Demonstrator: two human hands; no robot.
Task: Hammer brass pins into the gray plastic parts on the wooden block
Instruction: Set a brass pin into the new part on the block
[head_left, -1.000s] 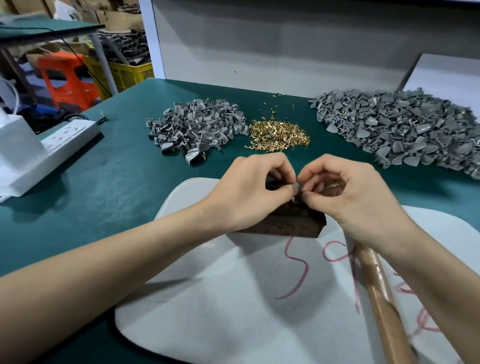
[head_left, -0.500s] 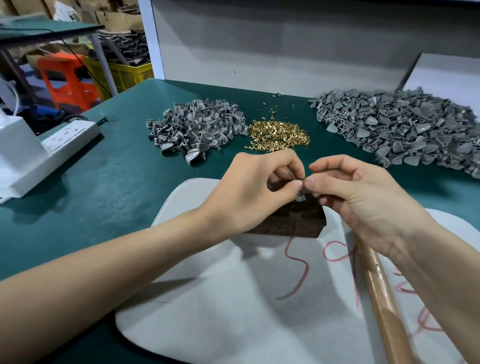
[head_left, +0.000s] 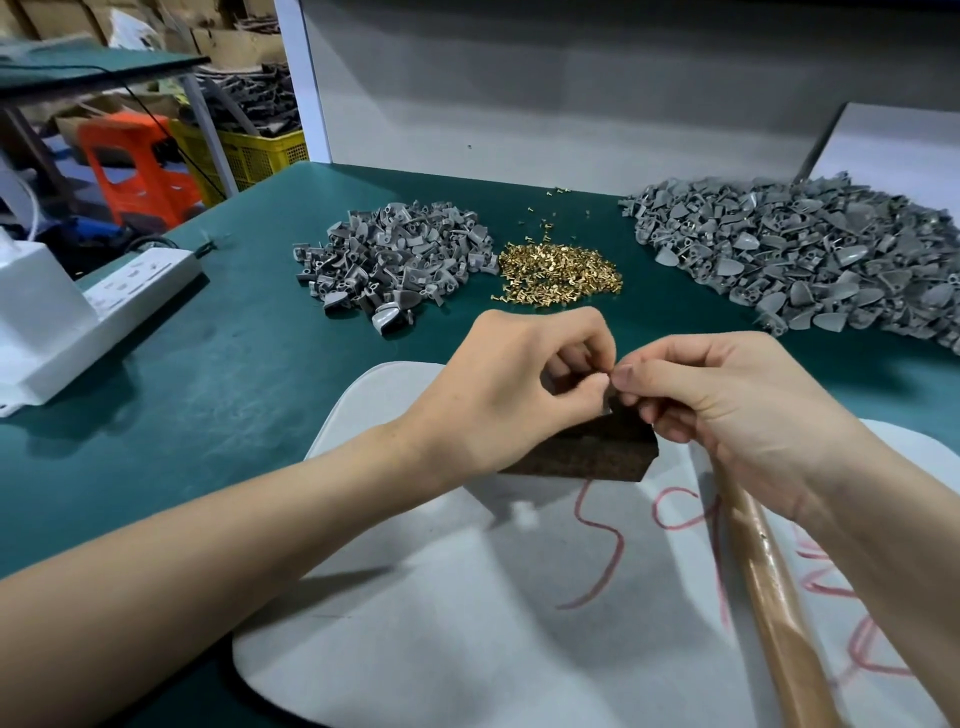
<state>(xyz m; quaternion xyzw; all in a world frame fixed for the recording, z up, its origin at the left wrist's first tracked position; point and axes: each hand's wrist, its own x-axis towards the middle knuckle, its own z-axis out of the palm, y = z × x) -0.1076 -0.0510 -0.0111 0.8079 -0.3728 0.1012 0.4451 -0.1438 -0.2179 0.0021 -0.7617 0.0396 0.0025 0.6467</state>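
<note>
My left hand (head_left: 519, 384) pinches a small gray plastic part (head_left: 607, 402) between thumb and forefinger, just above the dark wooden block (head_left: 597, 452). My right hand (head_left: 727, 400) meets it fingertip to fingertip and pinches a tiny brass pin (head_left: 612, 370) at the top of the part; fingers hide most of the pin. The block lies on a white mat (head_left: 441, 623). A wooden hammer handle (head_left: 769, 587) lies on the mat under my right wrist, its head hidden. Loose brass pins (head_left: 561, 270) form a pile behind my hands.
One heap of gray parts (head_left: 395, 260) lies left of the pins and a larger heap (head_left: 805, 260) lies at the right on the green table (head_left: 234, 374). A white power strip (head_left: 135, 291) and white box (head_left: 36, 296) sit at the left edge.
Both hands have lifted slightly off the block and shifted a little right, still pinching together. The block and hammer handle stay where they were.
</note>
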